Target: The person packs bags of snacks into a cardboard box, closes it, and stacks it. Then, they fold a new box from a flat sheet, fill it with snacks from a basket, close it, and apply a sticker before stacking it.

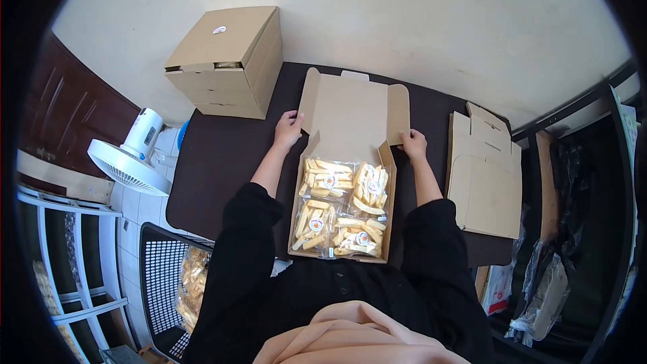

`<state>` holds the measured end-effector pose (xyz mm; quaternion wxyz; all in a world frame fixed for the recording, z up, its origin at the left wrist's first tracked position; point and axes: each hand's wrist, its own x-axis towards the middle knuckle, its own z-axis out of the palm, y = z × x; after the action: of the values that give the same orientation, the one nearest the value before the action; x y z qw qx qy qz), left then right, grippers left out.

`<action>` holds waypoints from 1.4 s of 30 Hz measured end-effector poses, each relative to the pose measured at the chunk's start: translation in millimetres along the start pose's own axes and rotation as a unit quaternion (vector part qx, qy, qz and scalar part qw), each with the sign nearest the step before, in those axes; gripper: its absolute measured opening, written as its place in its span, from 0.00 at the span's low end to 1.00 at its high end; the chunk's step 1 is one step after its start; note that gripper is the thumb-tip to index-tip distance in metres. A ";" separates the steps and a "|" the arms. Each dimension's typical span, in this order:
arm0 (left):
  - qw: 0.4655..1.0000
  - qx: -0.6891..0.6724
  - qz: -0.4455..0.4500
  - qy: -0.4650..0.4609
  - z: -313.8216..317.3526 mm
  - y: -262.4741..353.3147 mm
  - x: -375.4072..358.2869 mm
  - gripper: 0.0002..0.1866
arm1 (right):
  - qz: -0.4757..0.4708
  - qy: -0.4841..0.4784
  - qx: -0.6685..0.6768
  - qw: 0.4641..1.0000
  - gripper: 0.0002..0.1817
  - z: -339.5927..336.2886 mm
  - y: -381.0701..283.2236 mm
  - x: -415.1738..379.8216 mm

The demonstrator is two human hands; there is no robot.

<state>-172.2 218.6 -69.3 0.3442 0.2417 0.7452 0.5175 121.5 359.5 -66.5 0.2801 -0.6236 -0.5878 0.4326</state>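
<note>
An open cardboard box [294, 216] lies in front of me, its lid [352, 111] raised at the far side with side flaps and a small front tab standing out. Several clear plastic packets of pale yellow snack sticks [328, 178] fill it, each bearing a round sticker. My left hand [288, 129] grips the outer edge of the lid's left flap, fingers closed on it. On the opposite side, my right hand [414, 144] pinches the right flap near its lower corner.
Closed cardboard boxes [229, 61] are stacked at the table's back left. Flattened cardboard boxes [486, 182] lie on the right of the dark table [216, 168]. A white fan [131, 162] and a black mesh crate [162, 283] with snack bags stand left; a rack [613, 182] is right.
</note>
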 end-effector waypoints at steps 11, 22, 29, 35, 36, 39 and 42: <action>0.987 0.079 -0.025 -0.137 -14.3 48.1 -39.1 0.19 | -0.059 -0.135 -0.116 0.982 0.13 -6.0 -51.9 -54.4; 0.984 0.111 -0.011 -0.137 -1.8 45.8 -39.9 0.20 | -0.132 -0.082 -0.259 0.953 0.13 -4.7 -65.9 -77.8; 0.947 0.278 0.122 -0.104 -13.6 54.8 -45.3 0.18 | -0.151 -0.065 -0.352 0.921 0.15 -32.6 -95.6 -97.8; 0.956 0.215 0.068 -0.186 -51.7 117.9 -133.4 0.17 | -0.157 -0.063 -0.250 0.953 0.14 -57.6 -97.1 -155.8; 0.952 0.225 0.044 -0.205 -56.7 117.9 -143.4 0.16 | -0.160 -0.062 -0.238 0.956 0.13 -59.1 -90.8 -166.4; 0.927 0.288 0.124 -0.205 -69.0 73.5 -151.5 0.15 | -0.189 -0.071 -0.231 0.952 0.09 -57.4 -56.0 -187.8; 0.929 0.290 0.183 -0.141 -62.4 45.0 -162.4 0.17 | -0.271 -0.007 -0.216 0.938 0.09 -47.8 -40.2 -200.9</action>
<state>-114.7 80.1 29.8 0.2604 0.5335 0.7493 0.2935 156.5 177.2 32.7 0.2414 -0.4829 -0.8158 0.2073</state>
